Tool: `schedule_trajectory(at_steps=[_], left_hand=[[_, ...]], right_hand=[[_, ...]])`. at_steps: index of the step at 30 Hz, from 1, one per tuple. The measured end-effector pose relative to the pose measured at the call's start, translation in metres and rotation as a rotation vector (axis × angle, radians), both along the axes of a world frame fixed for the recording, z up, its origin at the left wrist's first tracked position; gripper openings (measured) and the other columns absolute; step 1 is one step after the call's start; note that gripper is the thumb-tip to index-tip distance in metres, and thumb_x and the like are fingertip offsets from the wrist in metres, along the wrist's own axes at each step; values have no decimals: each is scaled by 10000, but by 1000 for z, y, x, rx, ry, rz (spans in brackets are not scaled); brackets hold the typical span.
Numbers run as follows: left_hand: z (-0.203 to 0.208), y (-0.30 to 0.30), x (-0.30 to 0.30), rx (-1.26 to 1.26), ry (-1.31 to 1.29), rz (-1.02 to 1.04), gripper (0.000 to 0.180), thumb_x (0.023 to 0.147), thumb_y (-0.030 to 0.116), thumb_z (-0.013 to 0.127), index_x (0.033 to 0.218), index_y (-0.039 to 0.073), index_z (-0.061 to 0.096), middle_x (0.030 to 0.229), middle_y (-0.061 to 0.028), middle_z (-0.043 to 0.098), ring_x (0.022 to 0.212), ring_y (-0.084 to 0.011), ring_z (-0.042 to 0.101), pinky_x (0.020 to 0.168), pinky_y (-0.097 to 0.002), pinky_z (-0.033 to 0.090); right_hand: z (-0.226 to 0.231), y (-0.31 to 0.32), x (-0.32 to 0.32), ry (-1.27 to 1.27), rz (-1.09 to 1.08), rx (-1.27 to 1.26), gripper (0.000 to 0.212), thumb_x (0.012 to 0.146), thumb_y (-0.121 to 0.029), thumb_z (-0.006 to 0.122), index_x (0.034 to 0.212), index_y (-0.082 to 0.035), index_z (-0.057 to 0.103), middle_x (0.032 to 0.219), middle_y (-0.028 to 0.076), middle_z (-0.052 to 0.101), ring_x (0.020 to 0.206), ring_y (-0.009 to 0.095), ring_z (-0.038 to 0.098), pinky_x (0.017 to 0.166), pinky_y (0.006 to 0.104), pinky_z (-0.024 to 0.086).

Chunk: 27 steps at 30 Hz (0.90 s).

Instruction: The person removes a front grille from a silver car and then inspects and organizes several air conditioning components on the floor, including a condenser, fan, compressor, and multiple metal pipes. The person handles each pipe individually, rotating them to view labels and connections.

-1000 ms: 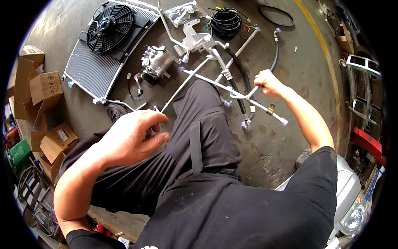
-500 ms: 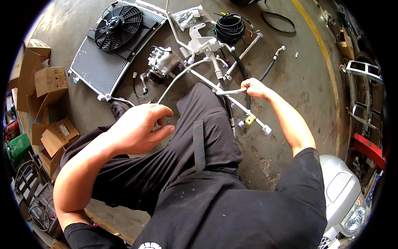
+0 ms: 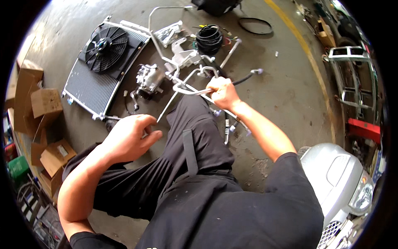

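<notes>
My right hand (image 3: 226,93) is closed around a bent silver metal pipe (image 3: 190,91), raised above other pipes and hoses on the floor. My left hand (image 3: 132,135) hovers over my left leg, fingers loosely curled and thumb apart, with no object visible in it. A thin straight pipe (image 3: 168,107) runs down close to its fingertips; I see no grip on it. Beyond lie a silver compressor (image 3: 150,78), a metal bracket (image 3: 182,54) and a black hose (image 3: 243,79) with a pale-capped end.
A radiator-like panel with a black fan (image 3: 105,50) lies at the far left. Coiled black wiring (image 3: 209,39) and a black belt (image 3: 255,25) lie at the back. Cardboard boxes (image 3: 58,157) stand left; a silver car front piece (image 3: 331,178) and metal frame (image 3: 352,79) are right.
My right hand has moved left with the bent pipe, which now stands clearer of the others. The view has shifted, so the floor parts sit lower and further left. My left hand keeps its loose curl.
</notes>
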<state>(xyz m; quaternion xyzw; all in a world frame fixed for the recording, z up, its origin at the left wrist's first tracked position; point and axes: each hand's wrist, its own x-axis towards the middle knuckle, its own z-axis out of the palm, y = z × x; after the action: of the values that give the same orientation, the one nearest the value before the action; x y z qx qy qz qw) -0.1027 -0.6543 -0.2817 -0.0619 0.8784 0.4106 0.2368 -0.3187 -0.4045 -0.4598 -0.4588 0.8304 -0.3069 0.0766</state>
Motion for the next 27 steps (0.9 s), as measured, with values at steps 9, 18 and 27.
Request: schedule_trajectory(at_steps=[9,18,27], left_hand=[[-10,4,-4,661,-197,890,336,994,338,562,1089,18,530,885,-105,640,741,-171,641,642,-330,580],[9,-65,0,712,181,861,175,995,95,472,1092,-5,579,632,-46,560,531,-142,562,537,-276,502],[5,-191,30,614,479,1069,100,1002,84,465,985,68,562,727,-12,505,586,-119,488,666,-339,534]], right_hand=[[100,-49,117,190,-83,-311,133,709,-100,653,834,-123,692,784,-2,603,826,210,549,767,365,378],[76,15,39,451,-284,-256,304,652,-90,669,952,-82,620,872,72,605,899,286,575,923,442,397],[67,74,-7,414,-367,55,144,736,-173,691,839,-108,614,792,59,618,820,281,610,769,402,476]])
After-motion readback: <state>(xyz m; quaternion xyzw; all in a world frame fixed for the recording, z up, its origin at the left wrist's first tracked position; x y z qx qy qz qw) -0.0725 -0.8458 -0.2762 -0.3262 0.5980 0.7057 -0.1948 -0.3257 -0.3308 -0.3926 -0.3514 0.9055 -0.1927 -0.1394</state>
